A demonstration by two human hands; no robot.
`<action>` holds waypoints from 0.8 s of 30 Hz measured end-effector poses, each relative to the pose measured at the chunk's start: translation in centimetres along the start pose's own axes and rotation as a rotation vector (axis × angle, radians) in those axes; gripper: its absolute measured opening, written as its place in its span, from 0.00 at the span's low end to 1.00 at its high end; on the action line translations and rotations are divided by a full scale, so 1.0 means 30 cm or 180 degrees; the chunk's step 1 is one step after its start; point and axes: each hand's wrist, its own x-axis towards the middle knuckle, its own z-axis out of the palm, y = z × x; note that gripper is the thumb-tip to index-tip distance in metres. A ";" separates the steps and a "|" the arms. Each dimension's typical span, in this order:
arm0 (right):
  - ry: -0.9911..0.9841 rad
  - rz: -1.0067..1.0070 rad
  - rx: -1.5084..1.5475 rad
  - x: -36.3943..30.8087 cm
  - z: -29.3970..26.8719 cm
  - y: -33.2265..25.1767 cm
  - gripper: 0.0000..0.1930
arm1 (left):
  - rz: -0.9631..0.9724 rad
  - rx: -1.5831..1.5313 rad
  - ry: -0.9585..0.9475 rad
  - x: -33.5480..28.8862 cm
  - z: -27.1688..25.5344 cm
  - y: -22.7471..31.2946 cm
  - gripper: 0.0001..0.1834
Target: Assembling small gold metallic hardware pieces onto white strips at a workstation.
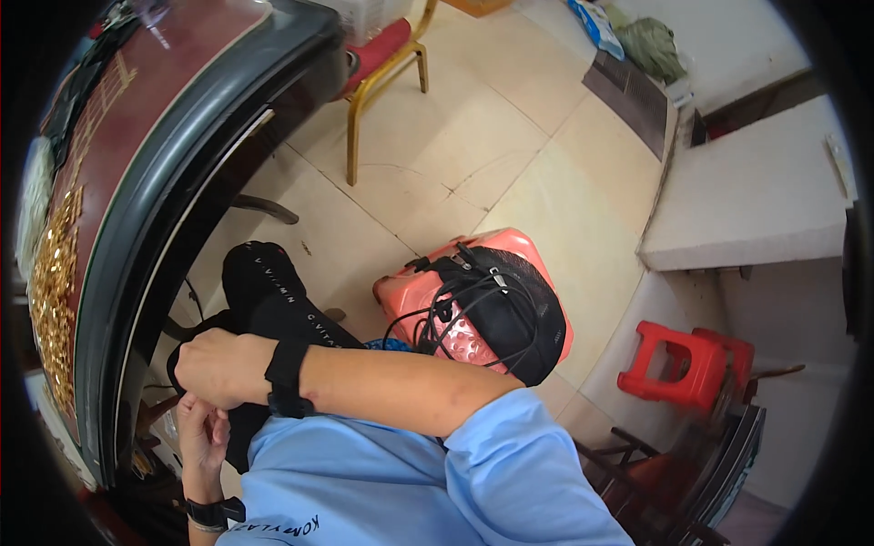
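Right grip (218, 366) is sitting curled, left grip (202, 432) loosely bent beneath; can't tell if grasping. Black white-lettered fabric sock (264, 282) is lying just beyond; thin black looped cables (444, 314) could be snagging if that foot swings.

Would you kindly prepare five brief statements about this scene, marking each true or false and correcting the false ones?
1. The right hand and left hand are close together. True.
2. A black strap circles the right wrist. True.
3. The black bag lies on the bare floor. False: the black bag rests on a pink plastic stool.
4. The person wears a yellow shirt. False: the shirt is light blue.
5. Shiny gold material lies on the dark red table. True.
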 end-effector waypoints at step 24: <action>0.1894 0.0432 0.0392 -0.096 0.112 0.076 0.06 | -0.0675 -0.1453 0.0576 0.077 0.144 0.039 0.12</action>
